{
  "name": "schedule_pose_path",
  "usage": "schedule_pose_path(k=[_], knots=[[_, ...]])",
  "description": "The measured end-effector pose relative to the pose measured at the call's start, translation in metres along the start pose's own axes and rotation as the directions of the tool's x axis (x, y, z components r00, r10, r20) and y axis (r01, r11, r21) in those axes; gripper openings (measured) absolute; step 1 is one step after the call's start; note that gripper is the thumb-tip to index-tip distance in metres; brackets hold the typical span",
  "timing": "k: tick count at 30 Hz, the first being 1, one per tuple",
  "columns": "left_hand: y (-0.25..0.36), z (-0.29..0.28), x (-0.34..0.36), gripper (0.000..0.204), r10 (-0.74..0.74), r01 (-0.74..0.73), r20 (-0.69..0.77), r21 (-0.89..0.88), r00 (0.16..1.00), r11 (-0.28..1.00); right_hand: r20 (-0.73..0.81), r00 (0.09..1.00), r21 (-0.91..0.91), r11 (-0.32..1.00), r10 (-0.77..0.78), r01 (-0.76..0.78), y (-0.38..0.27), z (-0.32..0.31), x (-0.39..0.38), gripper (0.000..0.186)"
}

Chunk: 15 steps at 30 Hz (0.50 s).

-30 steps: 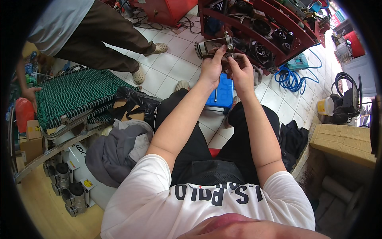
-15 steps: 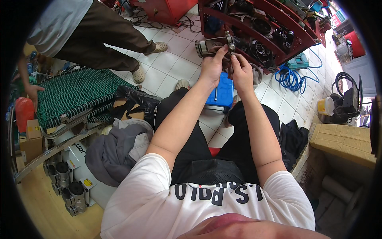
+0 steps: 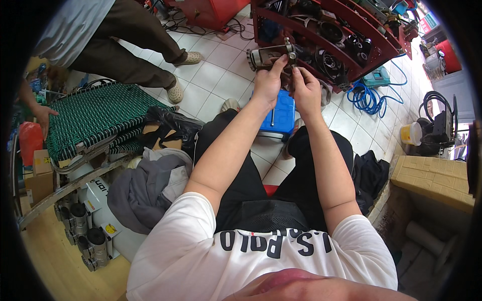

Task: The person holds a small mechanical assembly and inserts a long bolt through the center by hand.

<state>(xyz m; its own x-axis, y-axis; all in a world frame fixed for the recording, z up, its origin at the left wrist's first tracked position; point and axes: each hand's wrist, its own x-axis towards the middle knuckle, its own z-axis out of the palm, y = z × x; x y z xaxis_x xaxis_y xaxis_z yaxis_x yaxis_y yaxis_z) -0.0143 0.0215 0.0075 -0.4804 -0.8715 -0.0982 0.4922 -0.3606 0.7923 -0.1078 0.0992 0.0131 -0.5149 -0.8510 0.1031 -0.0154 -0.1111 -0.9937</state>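
Observation:
A cylindrical metal machine part (image 3: 268, 56), with a flange and small round fittings at its right end, is held out in front of me. My left hand (image 3: 267, 85) is closed on its near side, with the thumb up by the fittings. The fingers of my right hand (image 3: 306, 93) are closed at the lower right end of the part. My fingers hide their exact grip points. Below my hands stands a blue plastic toolbox (image 3: 284, 114) between my feet. A slim metal tool (image 3: 272, 117) lies on its lid.
A red rack (image 3: 311, 45) of dark parts stands ahead, with a coiled blue hose (image 3: 359, 100) beside it. At left, another person's hand (image 3: 44, 116) touches a folded green woven seat (image 3: 95, 118). Grey cloth (image 3: 145, 190) lies nearer me. A yellow tub (image 3: 410, 134) is at right.
My hands and the metal part stay almost in place, with only slight finger movement. The other person's legs and torso have shifted slightly.

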Motion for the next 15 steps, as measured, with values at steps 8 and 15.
schedule_pose_path(k=[8,15], knots=[[0.0,0.002,-0.002,0.022,-0.009,0.009,0.001,0.001,1.0,1.0,-0.011,1.0,0.03,0.999,-0.018,0.019,0.007,0.0,0.003,0.026],[0.0,0.003,-0.004,0.02,0.021,-0.021,-0.006,-0.016,1.0,1.0,-0.055,0.992,-0.051,0.992,-0.117,0.115,0.007,0.002,0.003,0.019]])
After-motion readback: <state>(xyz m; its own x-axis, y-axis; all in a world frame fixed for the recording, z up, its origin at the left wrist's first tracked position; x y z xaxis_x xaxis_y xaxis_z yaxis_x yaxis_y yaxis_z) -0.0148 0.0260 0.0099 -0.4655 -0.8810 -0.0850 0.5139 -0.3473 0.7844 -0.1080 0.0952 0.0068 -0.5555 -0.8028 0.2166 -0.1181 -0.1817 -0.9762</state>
